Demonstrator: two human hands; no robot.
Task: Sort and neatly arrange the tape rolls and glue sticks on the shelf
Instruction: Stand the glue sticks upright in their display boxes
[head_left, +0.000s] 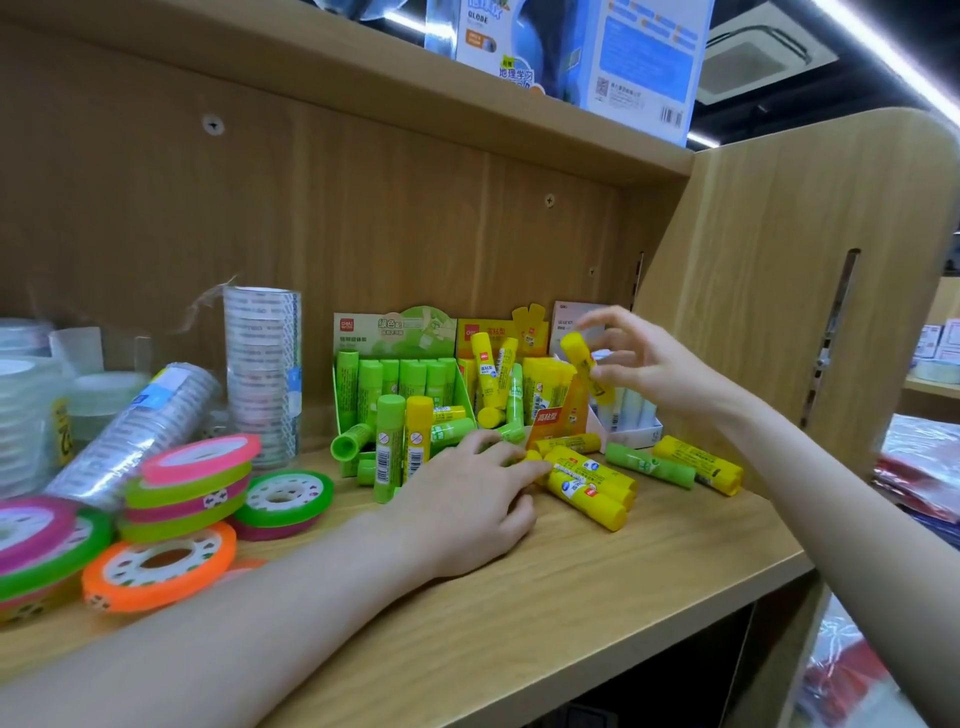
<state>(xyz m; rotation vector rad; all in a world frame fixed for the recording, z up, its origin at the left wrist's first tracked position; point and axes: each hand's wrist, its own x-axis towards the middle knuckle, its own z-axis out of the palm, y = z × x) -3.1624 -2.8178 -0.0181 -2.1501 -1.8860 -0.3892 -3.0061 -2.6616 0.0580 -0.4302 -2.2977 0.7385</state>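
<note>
Several flat neon tape rolls in pink, green and orange (171, 499) are lying in loose, leaning stacks at the left of the light wooden shelf (597, 582), with a toppled sleeve of clear tape rolls (140, 431) slanting behind them and an upright sleeve of clear tape (262, 369) standing against the back panel. None of this tape is looking sorted yet.

Moving right, the green cardboard display box (395, 364) is holding a row of upright green glue sticks, while a few green and yellow sticks are standing or lying loose in front of it. The left hand (467, 499) is resting on the shelf, its fingers reaching onto the pile of loose yellow glue sticks (587, 480); whether it is actually gripping one I cannot tell.

Next, the yellow cardboard display box (540, 384) is sitting partly filled, with sticks leaning at odd angles. The right hand (649, 366) is hovering just above it, pinching a single yellow glue stick (584, 366) between fingertips and thumb, tilted.

Farther right, a lone green glue stick (649, 465) and another yellow one (698, 462) are lying on the shelf. Judging by this, the job is at an early stage: boxing the loose sticks by colour and squaring up all the tape are remaining.
</note>
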